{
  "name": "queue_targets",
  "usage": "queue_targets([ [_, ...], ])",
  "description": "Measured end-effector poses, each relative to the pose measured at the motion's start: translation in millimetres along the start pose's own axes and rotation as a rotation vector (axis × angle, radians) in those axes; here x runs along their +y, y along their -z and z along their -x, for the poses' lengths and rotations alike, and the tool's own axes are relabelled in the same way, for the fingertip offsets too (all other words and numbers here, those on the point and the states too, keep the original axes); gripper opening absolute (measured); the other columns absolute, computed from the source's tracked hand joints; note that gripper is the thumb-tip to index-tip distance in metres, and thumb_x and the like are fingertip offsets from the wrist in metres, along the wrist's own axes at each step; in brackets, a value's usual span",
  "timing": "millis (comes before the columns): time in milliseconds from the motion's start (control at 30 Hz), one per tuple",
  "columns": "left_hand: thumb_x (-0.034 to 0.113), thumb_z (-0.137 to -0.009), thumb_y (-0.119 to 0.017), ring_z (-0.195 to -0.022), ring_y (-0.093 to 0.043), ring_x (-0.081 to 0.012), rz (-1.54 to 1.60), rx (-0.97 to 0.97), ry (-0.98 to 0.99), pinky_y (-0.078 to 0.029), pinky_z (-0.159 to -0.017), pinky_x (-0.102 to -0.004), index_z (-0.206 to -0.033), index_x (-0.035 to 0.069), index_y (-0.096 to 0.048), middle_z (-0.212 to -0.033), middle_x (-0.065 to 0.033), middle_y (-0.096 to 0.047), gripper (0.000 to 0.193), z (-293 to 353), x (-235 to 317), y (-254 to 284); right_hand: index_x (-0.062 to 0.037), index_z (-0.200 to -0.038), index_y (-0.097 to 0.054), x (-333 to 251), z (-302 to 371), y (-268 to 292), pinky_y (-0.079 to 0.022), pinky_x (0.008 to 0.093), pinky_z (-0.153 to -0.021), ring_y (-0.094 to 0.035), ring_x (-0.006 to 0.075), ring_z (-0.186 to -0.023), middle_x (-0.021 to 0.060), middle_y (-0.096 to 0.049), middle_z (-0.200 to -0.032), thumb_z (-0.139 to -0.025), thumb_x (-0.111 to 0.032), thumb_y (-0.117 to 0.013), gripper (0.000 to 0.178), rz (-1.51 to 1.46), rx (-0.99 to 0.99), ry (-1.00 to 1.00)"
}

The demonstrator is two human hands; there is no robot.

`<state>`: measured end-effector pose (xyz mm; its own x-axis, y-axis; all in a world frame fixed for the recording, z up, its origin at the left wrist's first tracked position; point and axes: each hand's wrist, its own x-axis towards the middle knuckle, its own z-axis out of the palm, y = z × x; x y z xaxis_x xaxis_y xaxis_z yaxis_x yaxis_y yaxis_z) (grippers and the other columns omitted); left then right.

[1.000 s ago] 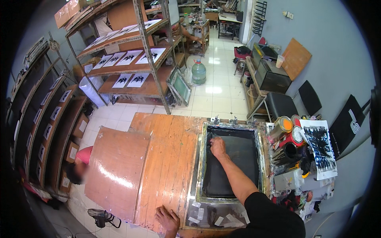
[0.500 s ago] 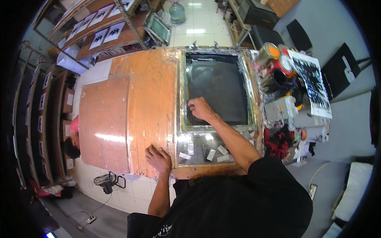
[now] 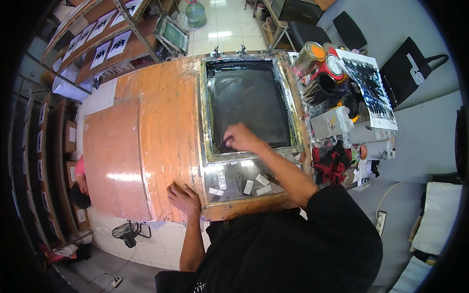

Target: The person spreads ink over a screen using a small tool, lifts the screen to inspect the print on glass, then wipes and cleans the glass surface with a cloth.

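Dark grey mesh (image 3: 251,100) fills a stained frame (image 3: 222,157), right hand (image 3: 240,137) curled, its pinch unclear, left hand (image 3: 185,200) spread.

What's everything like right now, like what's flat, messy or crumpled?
Left hand: palm down on the wooden table, fingers spread
Right hand: fingers bent, at the dark screen's near-left corner; can't tell if holding something
Dark screen: lying flat
Wooden table: streaked
Paper sheet: smeared black
Red-and-black cloth: crumpled
Water bottle: upright
Fan: can't tell if spinning
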<state>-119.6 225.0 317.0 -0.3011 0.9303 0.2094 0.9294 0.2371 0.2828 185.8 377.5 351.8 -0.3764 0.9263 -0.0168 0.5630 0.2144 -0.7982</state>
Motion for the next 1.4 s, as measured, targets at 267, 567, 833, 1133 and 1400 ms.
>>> queue_targets([
  [267, 0.033, -0.099, -0.051, -0.119, -0.045, -0.0451, -0.043, -0.044, 0.03, -0.035, -0.1, -0.0545, -0.134, -0.003, -0.048, -0.136, -0.0283, -0.046, 0.051, 0, -4, -4, -0.0129, -0.085, -0.078, 114, -54, 155, -0.053, 0.0434, -0.088, -0.063, 0.0331, -0.1, 0.0129, -0.071, -0.088, -0.078, -0.011, -0.068, 0.012, 0.796, 0.331, -0.181],
  [567, 0.032, -0.099, -0.049, -0.117, -0.046, -0.046, -0.065, -0.055, 0.018, -0.036, -0.098, -0.0553, -0.135, -0.003, -0.049, -0.134, -0.0284, -0.047, 0.05, -6, 0, -6, -0.0094, -0.085, -0.075, 164, -31, 181, -0.053, 0.0463, -0.081, -0.064, 0.0347, -0.093, 0.0141, -0.07, -0.082, -0.069, -0.005, -0.065, 0.019, 0.894, 0.268, -0.214],
  [833, 0.03, -0.099, -0.05, -0.118, -0.046, -0.0465, -0.045, -0.063, 0.055, -0.035, -0.099, -0.0565, -0.136, -0.003, -0.048, -0.136, -0.0285, -0.046, 0.05, -2, 1, -5, -0.0084, -0.075, -0.07, 79, 101, 115, -0.049, 0.0463, -0.077, -0.06, 0.0329, -0.087, 0.012, -0.064, -0.075, -0.063, -0.003, -0.067, 0.013, 0.847, 0.254, -0.201],
  [1133, 0.029, -0.098, -0.052, -0.117, -0.046, -0.0453, -0.053, -0.074, 0.058, -0.034, -0.1, -0.0559, -0.137, -0.002, -0.048, -0.137, -0.0278, -0.046, 0.05, -6, 4, -7, -0.0064, -0.077, -0.072, 145, -10, 173, -0.052, 0.0461, -0.081, -0.064, 0.032, -0.09, 0.0138, -0.068, -0.078, -0.071, -0.008, -0.065, 0.01, 0.969, 0.248, -0.112],
  [1400, 0.026, -0.097, -0.054, -0.116, -0.047, -0.045, -0.069, -0.053, 0.026, -0.036, -0.098, -0.0553, -0.137, -0.002, -0.048, -0.135, -0.0269, -0.047, 0.049, -6, 1, -7, -0.0105, -0.087, -0.074, 176, -74, 196, -0.053, 0.0472, -0.078, -0.065, 0.035, -0.09, 0.0165, -0.069, -0.084, -0.07, -0.004, -0.065, 0.02, 0.989, 0.398, -0.187],
])
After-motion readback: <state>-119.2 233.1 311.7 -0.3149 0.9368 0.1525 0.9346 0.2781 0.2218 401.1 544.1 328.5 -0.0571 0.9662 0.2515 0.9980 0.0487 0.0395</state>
